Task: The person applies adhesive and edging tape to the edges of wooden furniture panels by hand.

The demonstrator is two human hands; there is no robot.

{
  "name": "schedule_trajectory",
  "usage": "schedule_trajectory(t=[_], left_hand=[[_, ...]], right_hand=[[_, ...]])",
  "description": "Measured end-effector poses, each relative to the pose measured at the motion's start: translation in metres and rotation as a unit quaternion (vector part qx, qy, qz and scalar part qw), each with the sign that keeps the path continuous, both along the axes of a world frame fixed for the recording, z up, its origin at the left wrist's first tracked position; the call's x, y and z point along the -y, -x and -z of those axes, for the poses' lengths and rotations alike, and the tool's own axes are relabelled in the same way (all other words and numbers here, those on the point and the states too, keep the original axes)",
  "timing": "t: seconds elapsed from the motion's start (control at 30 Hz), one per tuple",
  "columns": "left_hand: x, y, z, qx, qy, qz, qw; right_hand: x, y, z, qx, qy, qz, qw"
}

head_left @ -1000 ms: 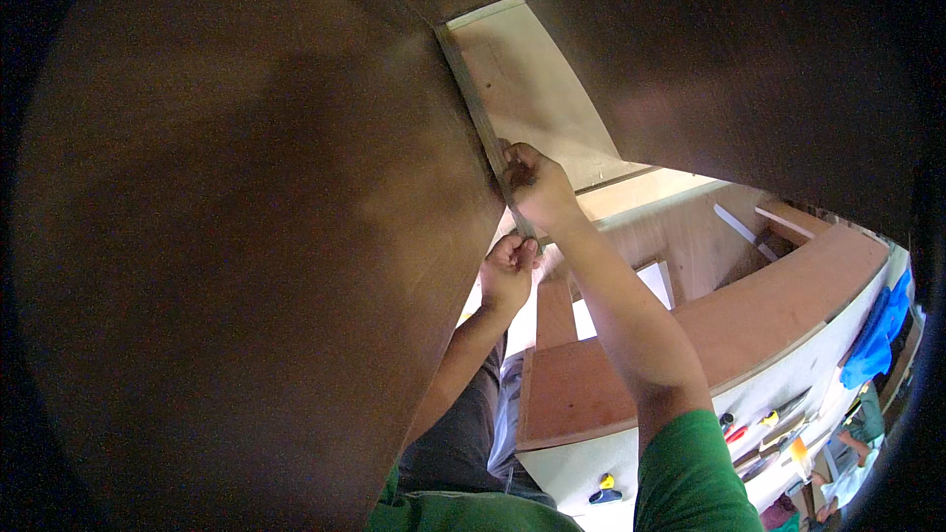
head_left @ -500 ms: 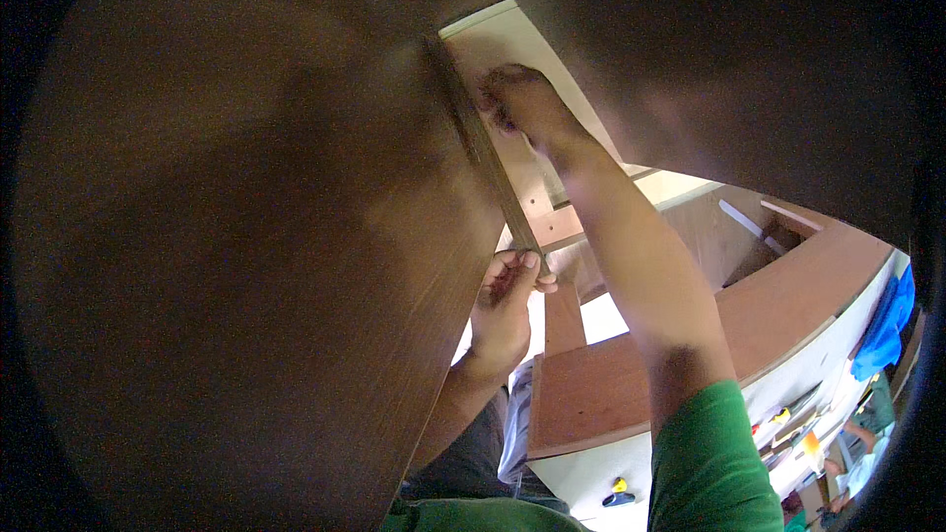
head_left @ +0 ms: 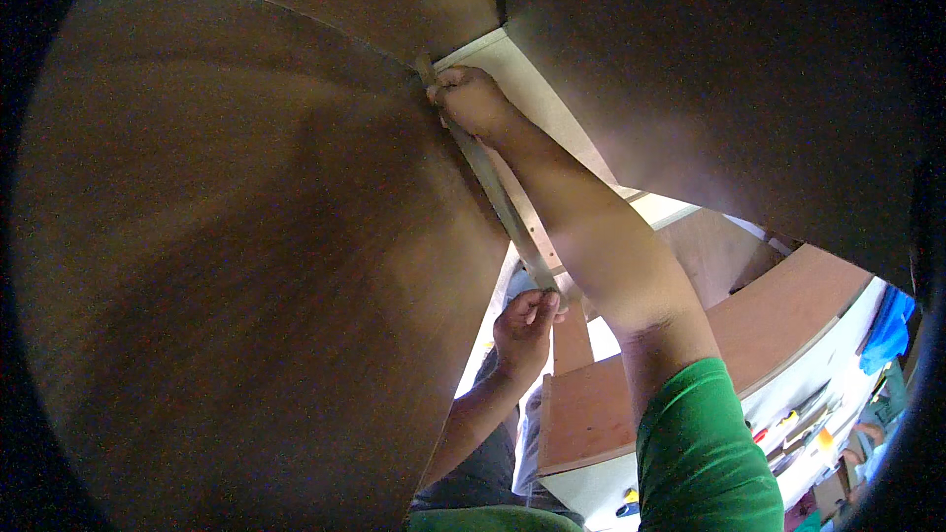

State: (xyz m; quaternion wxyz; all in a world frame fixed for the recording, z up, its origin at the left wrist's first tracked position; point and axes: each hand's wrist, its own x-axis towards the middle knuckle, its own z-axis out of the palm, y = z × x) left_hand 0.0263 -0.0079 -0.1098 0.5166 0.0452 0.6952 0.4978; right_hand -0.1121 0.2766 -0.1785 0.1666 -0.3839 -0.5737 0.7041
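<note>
A long, thin, wood-coloured strip (head_left: 505, 207) runs along the edge of the large brown panel (head_left: 256, 286) on my left. My left hand (head_left: 525, 330) is closed at the strip's near end, pinching it between thumb and fingers. Further in, my right hand (head_left: 467, 103) is closed on the strip close to its far end, knuckles up. The fingertips of that hand are partly hidden in shadow. A short piece of the strip shows beyond the right hand, near the corner where the panels meet.
A dark panel (head_left: 719, 69) closes in on the right, with a pale board (head_left: 542, 89) between the two panels. Below lie reddish-brown boards (head_left: 591, 419) and a white surface with tools (head_left: 778, 429). Blue cloth (head_left: 890, 330) hangs at the far right.
My right hand has moved left from over the pale board onto the strip. My left hand has shifted slightly nearer and right, still pinching the strip's near end.
</note>
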Motion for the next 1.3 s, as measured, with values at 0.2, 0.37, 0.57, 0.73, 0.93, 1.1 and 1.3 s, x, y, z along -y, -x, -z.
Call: schedule_trajectory(t=[0.2, 0.37, 0.57, 0.73, 0.93, 1.1, 1.3], left_hand=[[0.016, 0.002, 0.039, -0.113, 0.047, 0.059, 0.991], [0.022, -0.001, 0.059, -0.116, 0.044, 0.06, 0.99], [0.024, -0.01, 0.067, -0.07, 0.055, 0.064, 0.994], [0.039, -0.003, 0.069, -0.074, 0.065, 0.041, 0.994], [0.03, -0.001, 0.061, -0.089, 0.048, 0.042, 0.994], [0.032, 0.005, 0.062, -0.09, 0.054, 0.018, 0.994], [0.039, 0.005, 0.051, -0.088, 0.055, 0.032, 0.994]], right_hand=[[-0.007, -0.027, -0.009, 0.039, 0.052, 0.022, 0.998], [-0.018, -0.018, 0.006, 0.056, -0.01, 0.038, 0.998], [-0.017, -0.019, 0.05, 0.104, -0.084, 0.025, 0.991], [0.003, -0.008, -0.005, 0.194, -0.139, -0.021, 0.971], [0.007, -0.007, 0.012, 0.281, -0.305, -0.024, 0.909], [0.012, -0.001, 0.017, 0.28, -0.333, 0.013, 0.9], [-0.001, 0.005, 0.035, 0.297, -0.298, 0.008, 0.907]])
